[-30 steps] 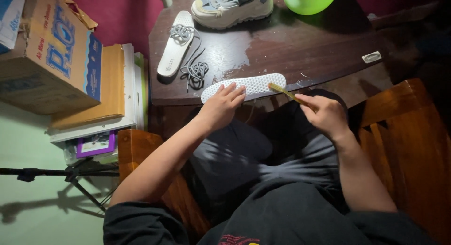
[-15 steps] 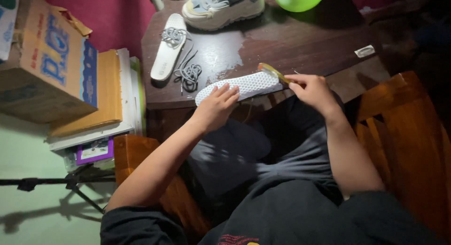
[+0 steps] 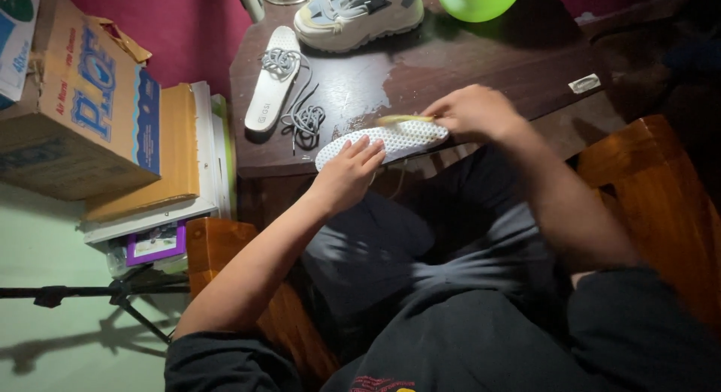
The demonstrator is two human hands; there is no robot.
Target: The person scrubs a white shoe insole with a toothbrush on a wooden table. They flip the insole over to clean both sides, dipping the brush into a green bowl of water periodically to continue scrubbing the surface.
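Left hand (image 3: pixel 347 176) is pressed flat on the insole (image 3: pixel 383 142) at the counter (image 3: pixel 481 54) edge, 12 o'clock of the lap; right hand (image 3: pixel 472 113) pinches a brush (image 3: pixel 404 119). Insole judged light, floppy; best pinned near an end

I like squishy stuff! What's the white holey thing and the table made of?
The white insole, pinned by the left hand, looks like soft foam, matte, dotted with small holes. The table looks like dark varnished wood: grain shows, with worn pale patches.
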